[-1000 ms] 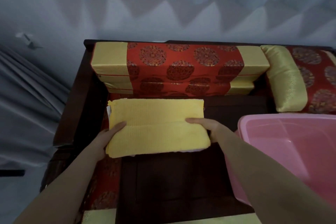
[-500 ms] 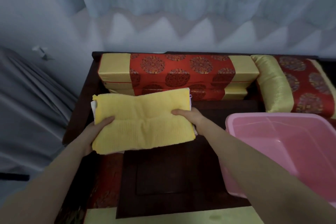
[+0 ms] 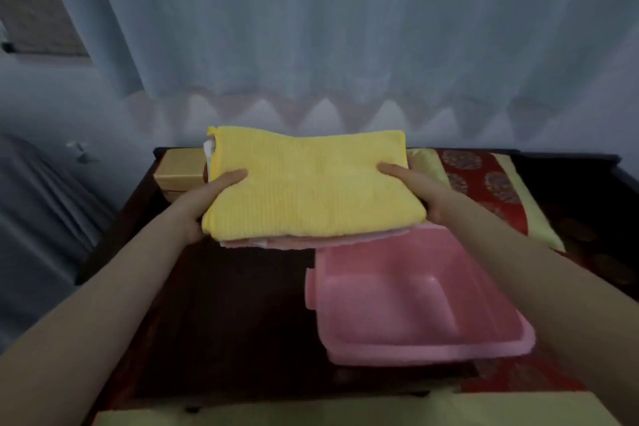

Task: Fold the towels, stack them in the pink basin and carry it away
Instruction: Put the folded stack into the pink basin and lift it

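Stack (image 3: 311, 185) has come up off the bench, clamped between left hand (image 3: 204, 207) and right hand (image 3: 420, 190); basin (image 3: 408, 301) sits empty below the right hand; folding looks finished, lowering in comes next.

Visible body parts: two forearms and two hands. The left forearm (image 3: 103, 304) shows left of the pink basin (image 3: 397, 294); the right forearm (image 3: 536, 287) shows at the basin's right side. Both forearms are bare along their whole visible length, from the lower picture edge to the wrist. The left hand (image 3: 204, 207) and the right hand (image 3: 420, 190), both beyond the basin's far rim, are bare. On each hand only the thumb and part of the palm edge show; nails are too blurred to tell.
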Tool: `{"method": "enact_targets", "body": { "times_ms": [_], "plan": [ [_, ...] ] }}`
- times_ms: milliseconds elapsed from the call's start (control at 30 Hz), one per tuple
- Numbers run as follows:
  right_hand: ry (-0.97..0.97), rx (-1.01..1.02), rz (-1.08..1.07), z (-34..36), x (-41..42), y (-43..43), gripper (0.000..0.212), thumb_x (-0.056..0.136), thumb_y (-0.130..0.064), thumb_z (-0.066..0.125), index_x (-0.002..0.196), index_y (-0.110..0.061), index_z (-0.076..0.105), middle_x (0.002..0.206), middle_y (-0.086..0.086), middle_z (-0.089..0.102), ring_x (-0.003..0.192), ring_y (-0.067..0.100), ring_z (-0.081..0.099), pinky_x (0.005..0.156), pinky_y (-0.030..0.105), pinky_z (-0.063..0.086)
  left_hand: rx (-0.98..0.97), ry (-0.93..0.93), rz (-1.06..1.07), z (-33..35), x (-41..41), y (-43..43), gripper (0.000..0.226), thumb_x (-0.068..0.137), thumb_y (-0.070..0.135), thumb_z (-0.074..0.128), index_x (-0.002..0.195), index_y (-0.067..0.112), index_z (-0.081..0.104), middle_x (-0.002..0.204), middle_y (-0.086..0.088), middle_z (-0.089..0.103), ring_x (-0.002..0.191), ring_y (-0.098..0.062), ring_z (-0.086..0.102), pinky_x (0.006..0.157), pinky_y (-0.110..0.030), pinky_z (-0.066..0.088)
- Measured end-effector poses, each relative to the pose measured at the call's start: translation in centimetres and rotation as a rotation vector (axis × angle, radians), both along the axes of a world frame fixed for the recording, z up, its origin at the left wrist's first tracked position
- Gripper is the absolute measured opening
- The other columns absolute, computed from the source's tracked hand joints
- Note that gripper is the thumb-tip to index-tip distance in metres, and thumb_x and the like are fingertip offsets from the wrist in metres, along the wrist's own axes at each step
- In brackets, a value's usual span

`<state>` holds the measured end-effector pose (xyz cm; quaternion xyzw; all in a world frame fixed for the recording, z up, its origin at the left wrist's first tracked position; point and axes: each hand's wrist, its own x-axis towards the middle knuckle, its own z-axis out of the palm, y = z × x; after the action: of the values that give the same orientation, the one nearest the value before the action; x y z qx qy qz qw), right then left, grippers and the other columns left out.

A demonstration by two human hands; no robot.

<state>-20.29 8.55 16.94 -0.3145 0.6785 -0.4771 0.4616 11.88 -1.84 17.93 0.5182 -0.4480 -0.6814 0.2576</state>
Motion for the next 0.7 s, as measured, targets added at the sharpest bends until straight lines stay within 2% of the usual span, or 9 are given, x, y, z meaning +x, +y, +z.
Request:
{"method": "enact_targets", "body": {
  "times_ms": [67, 133, 167, 267, 400, 500, 600, 700],
  "plan": [
    [0.010, 0.010, -0.002, 1.0, -2.9, 4.1, 0.054, 0.082, -0.038, 0.068, 0.127, -0.030, 0.039, 0.111, -0.004, 0.061, 0.098, 0.015, 0.061, 0.074, 0.034, 0.050, -0.009, 0.027, -0.026, 0.6, -3.3, 3.2, 0.096, 0.034, 0.050, 0.086, 0.118, 0.017, 0.052, 0.105, -0.007, 0.063, 0.094, -0.026, 0.059, 0.072, -0.040, 0.049],
    [-0.013, 0.044, -0.017, 1.0, -6.1, 8.7, 0.057, 0.085, -0.036, 0.066, 0.132, -0.034, 0.034, 0.107, -0.006, 0.058, 0.096, 0.014, 0.059, 0.070, 0.033, 0.049, 0.002, 0.006, -0.059, 0.1, -6.8, 6.4, 0.104, 0.015, 0.053, 0.089, 0.108, 0.018, 0.057, 0.104, -0.007, 0.064, 0.094, -0.026, 0.061, 0.070, -0.039, 0.050],
    [-0.015, 0.078, -0.015, 0.7, -7.5, 10.8, 0.061, 0.084, -0.037, 0.066, 0.135, -0.035, 0.032, 0.109, -0.006, 0.057, 0.097, 0.015, 0.059, 0.070, 0.033, 0.049, 0.011, -0.021, -0.082, -0.3, -8.4, 7.9, 0.104, 0.016, 0.055, 0.089, 0.109, 0.018, 0.058, 0.105, -0.007, 0.064, 0.095, -0.026, 0.061, 0.071, -0.039, 0.050],
    [-0.004, 0.187, -0.008, -0.9, -11.2, 15.4, 0.075, 0.081, -0.043, 0.068, 0.143, -0.035, 0.026, 0.123, -0.002, 0.054, 0.107, 0.019, 0.056, 0.082, 0.037, 0.048, 0.044, -0.110, -0.152, -2.1, -12.3, 11.6, 0.090, 0.046, 0.057, 0.081, 0.121, 0.016, 0.052, 0.100, -0.006, 0.062, 0.090, -0.024, 0.060, 0.067, -0.037, 0.049],
    [0.054, 0.259, 0.002, -4.9, -12.5, 17.4, 0.080, 0.084, -0.041, 0.065, 0.147, -0.033, 0.016, 0.133, -0.001, 0.047, 0.112, 0.020, 0.048, 0.096, 0.036, 0.040, 0.065, -0.234, -0.197, -6.0, -15.8, 14.0, 0.074, 0.074, 0.047, 0.071, 0.133, 0.011, 0.045, 0.096, -0.005, 0.061, 0.083, -0.020, 0.058, 0.065, -0.034, 0.046],
    [0.100, 0.321, 0.045, -8.8, -11.3, 16.3, 0.088, 0.085, -0.040, 0.065, 0.150, -0.029, 0.007, 0.142, 0.001, 0.043, 0.124, 0.025, 0.046, 0.100, 0.036, 0.041, 0.061, -0.336, -0.217, -9.2, -17.5, 14.7, 0.073, 0.077, 0.044, 0.070, 0.134, 0.007, 0.044, 0.116, -0.012, 0.061, 0.089, -0.022, 0.056, 0.077, -0.035, 0.045],
    [0.060, 0.340, 0.044, -12.3, -10.7, 14.6, 0.083, 0.087, -0.033, 0.064, 0.149, -0.026, 0.010, 0.142, 0.005, 0.044, 0.125, 0.029, 0.047, 0.097, 0.038, 0.042, 0.094, -0.378, -0.194, -12.1, -18.3, 15.0, 0.070, 0.077, 0.040, 0.072, 0.131, 0.004, 0.046, 0.109, -0.013, 0.059, 0.082, -0.021, 0.056, 0.072, -0.034, 0.046],
    [0.020, 0.371, 0.041, -15.3, -11.2, 13.5, 0.084, 0.085, -0.029, 0.067, 0.150, -0.022, 0.013, 0.141, 0.008, 0.045, 0.125, 0.030, 0.047, 0.099, 0.041, 0.041, 0.130, -0.418, -0.179, -15.0, -18.2, 14.6, 0.069, 0.077, 0.041, 0.072, 0.130, 0.004, 0.047, 0.121, -0.016, 0.059, 0.093, -0.026, 0.057, 0.080, -0.037, 0.046]
  ]
}}
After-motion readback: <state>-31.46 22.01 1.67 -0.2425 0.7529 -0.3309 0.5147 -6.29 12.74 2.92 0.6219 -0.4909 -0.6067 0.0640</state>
